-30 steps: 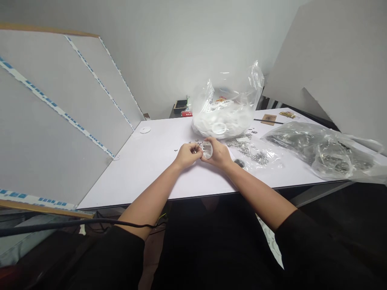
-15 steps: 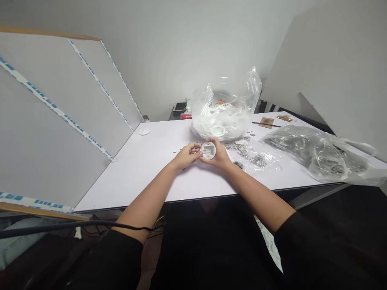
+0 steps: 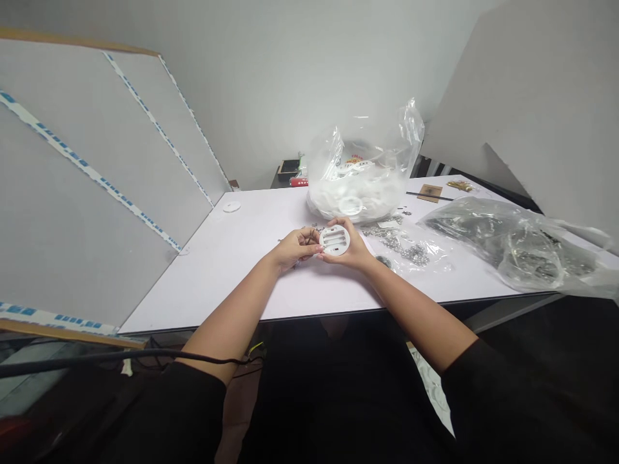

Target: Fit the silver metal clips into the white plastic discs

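holding round case (image 3: 334, 240); white table (image 3: 203, 277), grey wall (image 3: 251, 103) behind

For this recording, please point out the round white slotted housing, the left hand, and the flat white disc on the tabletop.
Round white slotted housing (image 3: 334, 240): head view, middle of its slotted face.
Left hand (image 3: 292, 249): head view, back of the hand.
Flat white disc (image 3: 231, 207): head view, middle of its upper face.

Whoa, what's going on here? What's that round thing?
A person is handling a round white case above the table. The right hand grips it, slotted side showing, and the left hand has its fingers at the case's edge; whether they hold something small is hard to tell. A clear bag of white pieces stands behind the hands.
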`<act>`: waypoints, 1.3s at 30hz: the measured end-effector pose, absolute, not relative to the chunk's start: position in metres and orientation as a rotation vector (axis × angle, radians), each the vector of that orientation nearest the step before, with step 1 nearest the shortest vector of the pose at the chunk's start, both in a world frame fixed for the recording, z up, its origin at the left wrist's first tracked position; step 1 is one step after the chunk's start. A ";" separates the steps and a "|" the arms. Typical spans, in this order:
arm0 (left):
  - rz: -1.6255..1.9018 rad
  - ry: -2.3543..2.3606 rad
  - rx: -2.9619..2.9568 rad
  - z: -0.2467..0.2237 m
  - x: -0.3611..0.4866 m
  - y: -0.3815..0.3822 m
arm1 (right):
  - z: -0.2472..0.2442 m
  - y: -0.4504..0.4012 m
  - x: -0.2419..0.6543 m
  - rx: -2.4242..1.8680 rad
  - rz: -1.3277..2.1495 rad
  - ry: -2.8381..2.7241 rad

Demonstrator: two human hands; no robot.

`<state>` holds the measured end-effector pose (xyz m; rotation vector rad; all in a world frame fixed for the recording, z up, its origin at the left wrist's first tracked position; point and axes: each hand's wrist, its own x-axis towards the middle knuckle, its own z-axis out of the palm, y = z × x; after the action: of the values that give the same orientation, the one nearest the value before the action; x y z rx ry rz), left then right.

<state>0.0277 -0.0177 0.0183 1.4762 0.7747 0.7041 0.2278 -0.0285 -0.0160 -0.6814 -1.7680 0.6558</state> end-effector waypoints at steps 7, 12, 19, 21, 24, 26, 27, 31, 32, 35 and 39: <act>0.709 0.725 1.465 0.019 0.030 -0.018 | -0.015 -0.031 0.226 -0.632 0.699 -1.786; 0.696 0.707 1.508 0.015 0.031 -0.015 | -0.016 -0.031 0.225 -0.601 0.666 -1.803; 0.741 0.756 1.559 0.013 0.035 -0.017 | -0.015 -0.031 0.226 -0.630 0.601 -1.833; 0.747 0.761 1.569 0.013 0.036 -0.018 | -0.016 -0.030 0.226 -0.644 0.570 -1.834; 0.755 0.768 1.568 0.015 0.037 -0.019 | -0.017 -0.030 0.226 -0.654 0.510 -1.824; 0.760 0.770 1.558 0.015 0.037 -0.020 | -0.017 -0.030 0.226 -0.654 0.480 -1.823; 0.759 0.773 1.553 0.014 0.037 -0.020 | -0.017 -0.030 0.226 -0.659 0.470 -1.825; 0.772 0.772 1.559 0.013 0.038 -0.019 | -0.019 -0.029 0.226 -0.716 0.448 -1.843; 0.774 0.761 1.570 0.013 0.039 -0.019 | -0.020 -0.029 0.226 -0.722 0.439 -1.846; 0.753 0.743 1.625 0.012 0.038 -0.018 | -0.023 -0.027 0.226 -0.715 0.419 -1.866; 0.744 0.813 1.721 0.014 0.032 -0.015 | -0.026 -0.024 0.228 -0.739 0.388 -1.873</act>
<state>0.0324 -0.0154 0.0136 1.7212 0.8133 0.7443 0.2279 -0.0236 -0.0256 -0.7393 -1.8726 0.3880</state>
